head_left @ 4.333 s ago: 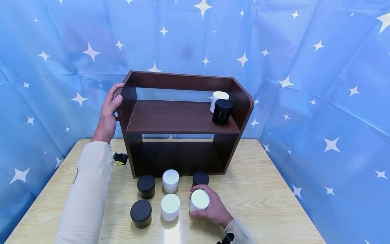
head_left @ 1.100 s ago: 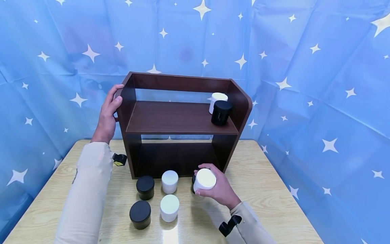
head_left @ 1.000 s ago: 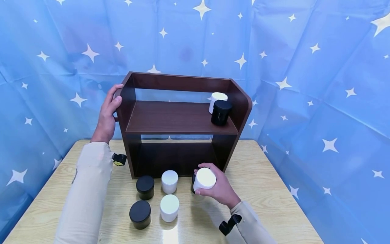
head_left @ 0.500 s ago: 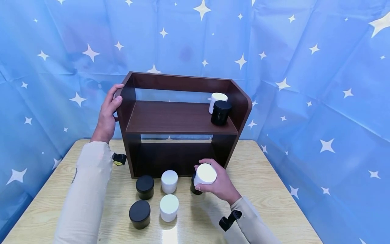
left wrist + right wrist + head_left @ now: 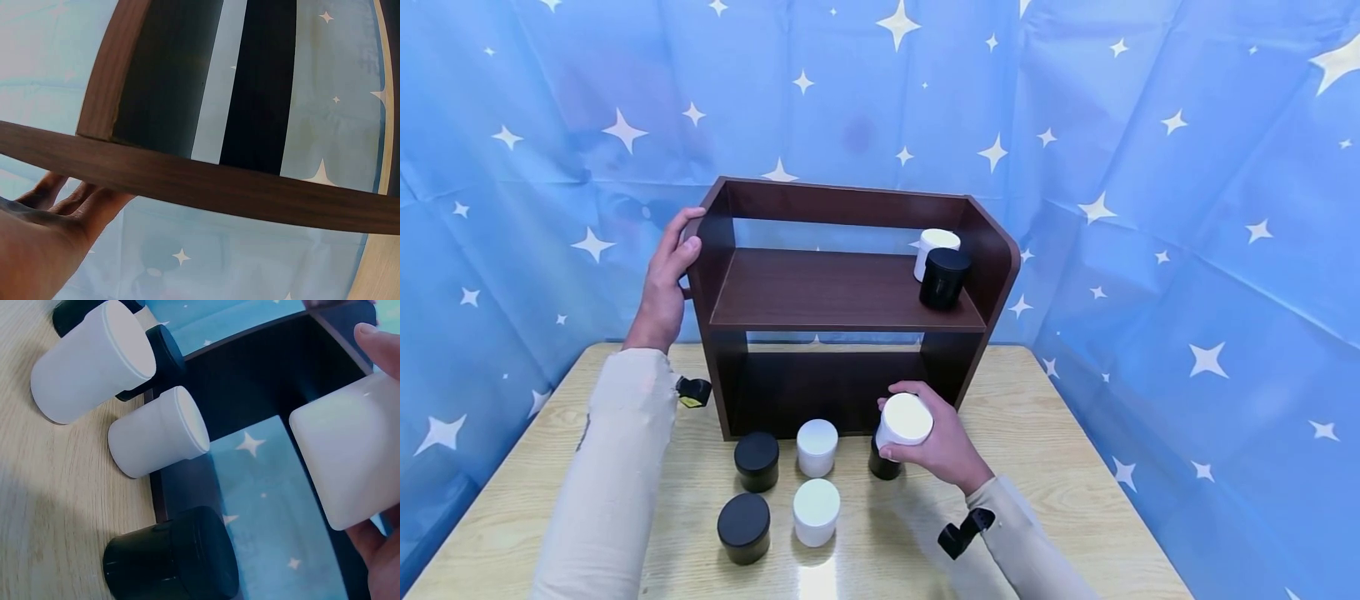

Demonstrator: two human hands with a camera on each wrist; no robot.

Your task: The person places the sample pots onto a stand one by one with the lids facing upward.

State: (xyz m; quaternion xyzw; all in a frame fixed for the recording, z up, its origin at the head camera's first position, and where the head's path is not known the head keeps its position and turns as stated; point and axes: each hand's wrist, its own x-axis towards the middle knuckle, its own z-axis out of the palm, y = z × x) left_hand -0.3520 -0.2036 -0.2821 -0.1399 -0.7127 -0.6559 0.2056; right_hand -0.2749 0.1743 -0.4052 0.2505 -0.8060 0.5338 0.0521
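My right hand (image 5: 942, 446) grips a white lidded jar (image 5: 904, 419) round its side, raised above the table in front of the dark brown shelf (image 5: 850, 327). In the right wrist view the held jar (image 5: 350, 450) appears tipped, thumb on one side, fingers on the other. A black jar (image 5: 884, 462) stands partly hidden below it. My left hand (image 5: 662, 279) rests against the outer face of the shelf's left side panel (image 5: 187, 178). Its fingertips are hidden behind that panel in the left wrist view.
A white jar (image 5: 935, 248) and a black jar (image 5: 944, 280) stand at the right of the upper shelf. Two black jars (image 5: 756, 460) and two white jars (image 5: 816, 510) stand on the wooden table (image 5: 1037, 500). A starry blue curtain (image 5: 1150, 250) hangs behind.
The right hand has lifted the white jar from the front of the table and carried it up toward the shelf, uncovering more of the black jar lately. The left hand has stayed put.
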